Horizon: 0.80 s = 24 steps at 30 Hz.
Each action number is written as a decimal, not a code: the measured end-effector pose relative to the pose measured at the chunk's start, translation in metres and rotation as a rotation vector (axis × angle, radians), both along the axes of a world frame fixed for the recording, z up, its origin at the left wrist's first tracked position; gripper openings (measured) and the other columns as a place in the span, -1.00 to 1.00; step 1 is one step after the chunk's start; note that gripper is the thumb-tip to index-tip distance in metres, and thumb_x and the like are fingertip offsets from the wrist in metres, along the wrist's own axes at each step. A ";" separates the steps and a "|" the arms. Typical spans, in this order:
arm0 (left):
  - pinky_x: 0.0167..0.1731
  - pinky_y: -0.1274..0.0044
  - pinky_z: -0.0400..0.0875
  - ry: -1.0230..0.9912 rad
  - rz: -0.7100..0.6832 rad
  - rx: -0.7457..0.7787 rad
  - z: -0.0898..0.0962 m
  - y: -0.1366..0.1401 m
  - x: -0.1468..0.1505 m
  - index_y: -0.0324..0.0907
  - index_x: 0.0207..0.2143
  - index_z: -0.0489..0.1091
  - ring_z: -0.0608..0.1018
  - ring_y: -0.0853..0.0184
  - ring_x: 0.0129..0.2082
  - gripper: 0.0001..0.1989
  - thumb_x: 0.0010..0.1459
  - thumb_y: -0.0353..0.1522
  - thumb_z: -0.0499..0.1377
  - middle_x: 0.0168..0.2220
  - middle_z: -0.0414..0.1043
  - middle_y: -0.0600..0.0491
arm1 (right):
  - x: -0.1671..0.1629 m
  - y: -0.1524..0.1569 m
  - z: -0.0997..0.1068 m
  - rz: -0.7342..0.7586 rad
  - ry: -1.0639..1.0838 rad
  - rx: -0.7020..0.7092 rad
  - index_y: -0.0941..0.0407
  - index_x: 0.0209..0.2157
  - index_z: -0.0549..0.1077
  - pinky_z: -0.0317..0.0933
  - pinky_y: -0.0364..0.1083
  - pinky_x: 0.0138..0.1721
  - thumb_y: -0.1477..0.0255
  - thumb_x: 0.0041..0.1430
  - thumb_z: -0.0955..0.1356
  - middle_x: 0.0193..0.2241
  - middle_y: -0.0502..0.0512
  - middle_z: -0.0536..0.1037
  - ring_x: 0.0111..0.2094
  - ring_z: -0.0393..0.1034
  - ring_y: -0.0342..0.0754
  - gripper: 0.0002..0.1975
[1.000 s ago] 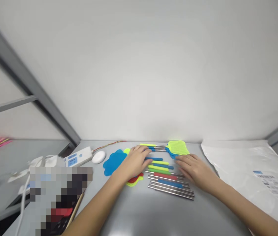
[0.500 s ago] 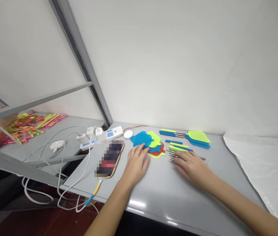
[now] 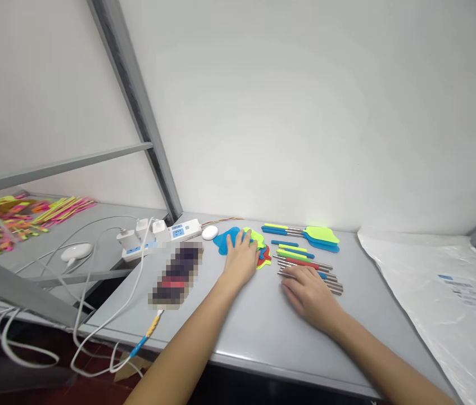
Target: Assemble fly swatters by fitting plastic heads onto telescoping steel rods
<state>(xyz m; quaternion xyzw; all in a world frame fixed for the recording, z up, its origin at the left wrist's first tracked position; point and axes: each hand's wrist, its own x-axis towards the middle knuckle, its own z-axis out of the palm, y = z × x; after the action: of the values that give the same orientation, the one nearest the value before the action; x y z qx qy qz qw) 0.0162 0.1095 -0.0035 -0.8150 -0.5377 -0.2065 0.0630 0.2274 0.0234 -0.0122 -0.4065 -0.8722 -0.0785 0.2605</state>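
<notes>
Since half a second ago, my left hand (image 3: 241, 261) has moved farther onto the pile of swatter heads, and my right hand (image 3: 310, 289) has drawn back toward the table's front edge, so a red handle (image 3: 305, 263) shows beyond its fingers. My left fingers are spread and fairly straight, laid palm down across the pile: a blue head (image 3: 224, 242) shows to their left, a yellow-green head (image 3: 257, 237) beyond them and a red head (image 3: 266, 255) to their right. My right fingers lie close together and bent, over the left ends of the metal rods (image 3: 335, 286); I cannot tell whether they grip any or only rest there. A blue handle (image 3: 285, 243) and a yellow handle (image 3: 292, 248) lie just past the rods, and farther back, near the wall, whole swatters (image 3: 321, 234) lie stacked, a yellow-green one on top of blue.

On my right, a white plastic bag (image 3: 415, 264) bears a label (image 3: 467, 293) with a blue patch and lines of print, too small for me to read. On my left, the phone (image 3: 176, 275) is blurred into blocks, its screen unreadable. Behind it sits a white power strip (image 3: 186, 229), beside a round white disc (image 3: 209, 233).
</notes>
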 end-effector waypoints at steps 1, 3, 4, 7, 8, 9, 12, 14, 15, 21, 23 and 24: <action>0.17 -0.03 -0.12 0.005 -0.005 0.006 0.001 0.003 0.001 -0.11 -0.09 0.42 0.12 -0.02 0.24 -0.74 0.23 -0.34 0.02 0.21 0.21 -0.11 | 0.002 0.000 0.001 -0.007 0.011 -0.007 0.09 -0.22 0.45 0.25 0.10 -0.07 0.51 0.26 0.24 -0.07 0.19 0.46 -0.07 0.34 0.06 -0.83; 0.17 -0.02 -0.11 0.009 -0.007 0.014 0.001 0.008 0.001 -0.11 -0.11 0.44 0.16 -0.01 0.21 -0.74 0.24 -0.34 0.01 0.16 0.28 -0.11 | 0.008 0.000 0.003 -0.030 0.044 -0.025 0.09 -0.23 0.45 0.25 0.12 -0.06 0.50 0.26 0.24 -0.06 0.20 0.45 -0.05 0.34 0.07 -0.83; 0.17 -0.02 -0.11 0.008 -0.004 0.016 0.000 0.010 0.001 -0.11 -0.11 0.44 0.16 -0.02 0.21 -0.74 0.24 -0.32 0.01 0.15 0.29 -0.11 | 0.011 -0.001 0.005 -0.047 0.062 -0.035 0.08 -0.23 0.45 0.25 0.12 -0.06 0.50 0.26 0.24 -0.06 0.20 0.45 -0.04 0.33 0.08 -0.84; 0.18 -0.02 -0.11 0.022 -0.005 0.017 -0.003 0.010 0.000 -0.09 -0.09 0.44 0.15 -0.04 0.22 -0.73 0.26 -0.28 0.01 0.16 0.28 -0.09 | 0.019 0.000 0.009 -0.107 0.123 -0.080 0.06 -0.22 0.45 0.25 0.12 -0.05 0.48 0.26 0.24 -0.05 0.19 0.44 -0.02 0.32 0.08 -0.84; 0.18 -0.02 -0.12 0.034 -0.017 0.019 -0.004 0.009 0.001 -0.08 -0.08 0.44 0.13 -0.04 0.23 -0.72 0.26 -0.28 0.00 0.18 0.26 -0.08 | 0.021 0.001 0.010 -0.122 0.144 -0.090 0.05 -0.21 0.45 0.25 0.12 -0.06 0.48 0.26 0.24 -0.05 0.19 0.44 -0.02 0.33 0.09 -0.83; 0.18 -0.02 -0.13 0.046 -0.032 0.022 -0.004 0.007 0.002 -0.07 -0.06 0.43 0.13 -0.04 0.23 -0.71 0.27 -0.29 -0.01 0.19 0.25 -0.07 | 0.023 0.002 0.011 -0.129 0.166 -0.093 0.05 -0.20 0.44 0.26 0.11 -0.07 0.47 0.26 0.24 -0.05 0.18 0.44 -0.03 0.33 0.09 -0.83; 0.19 -0.02 -0.16 0.050 -0.100 0.018 0.000 0.000 0.008 -0.04 -0.07 0.44 0.14 -0.02 0.23 -0.72 0.27 -0.32 0.00 0.20 0.25 -0.03 | 0.027 0.003 0.012 -0.126 0.205 -0.095 0.05 -0.19 0.44 0.26 0.09 -0.09 0.47 0.25 0.25 -0.07 0.18 0.44 -0.05 0.34 0.09 -0.84; 0.20 0.00 -0.14 0.019 -0.158 0.003 0.006 -0.005 0.011 -0.04 -0.13 0.47 0.17 0.02 0.21 -0.75 0.27 -0.31 0.01 0.18 0.28 0.01 | 0.029 0.003 0.011 -0.131 0.200 -0.124 0.04 -0.19 0.44 0.24 0.09 -0.08 0.46 0.25 0.25 -0.07 0.16 0.43 -0.05 0.33 0.08 -0.84; 0.20 0.03 -0.12 -0.001 -0.190 -0.008 0.010 -0.007 0.012 -0.04 -0.17 0.48 0.20 0.04 0.19 -0.77 0.26 -0.31 0.02 0.16 0.31 0.03 | 0.030 0.004 0.011 -0.139 0.193 -0.146 0.04 -0.20 0.44 0.24 0.09 -0.08 0.46 0.26 0.25 -0.07 0.16 0.43 -0.05 0.33 0.08 -0.84; 0.20 0.13 -0.04 -0.090 -0.303 -0.097 0.016 -0.010 0.006 -0.06 -0.12 0.41 0.32 0.14 0.10 -0.75 0.18 -0.18 0.16 0.03 0.42 0.02 | 0.043 0.015 0.007 -0.274 0.163 -0.192 0.04 -0.18 0.44 0.22 0.08 -0.07 0.40 0.30 0.22 -0.07 0.14 0.42 -0.04 0.32 0.06 -0.82; 0.21 0.14 -0.07 -0.105 -0.313 -0.124 0.012 -0.010 0.004 -0.05 -0.07 0.36 0.39 0.19 0.05 -0.73 0.17 -0.24 0.18 -0.01 0.45 0.03 | 0.047 0.018 0.004 -0.339 0.136 -0.187 0.04 -0.16 0.44 0.22 0.09 -0.07 0.37 0.30 0.22 -0.07 0.15 0.42 -0.03 0.31 0.07 -0.81; 0.22 0.15 -0.09 -0.107 -0.317 -0.129 0.011 -0.011 0.003 -0.04 -0.06 0.35 0.41 0.22 0.02 -0.74 0.18 -0.30 0.17 -0.03 0.46 0.05 | 0.048 0.019 0.003 -0.364 0.119 -0.191 0.04 -0.15 0.43 0.22 0.09 -0.07 0.35 0.30 0.22 -0.07 0.15 0.42 -0.03 0.31 0.08 -0.80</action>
<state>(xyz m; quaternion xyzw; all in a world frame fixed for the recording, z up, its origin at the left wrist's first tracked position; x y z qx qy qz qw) 0.0192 0.0989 0.0070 -0.8798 -0.4172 -0.2218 -0.0515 0.2750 0.0426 -0.0092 -0.5840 -0.7710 -0.0171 0.2535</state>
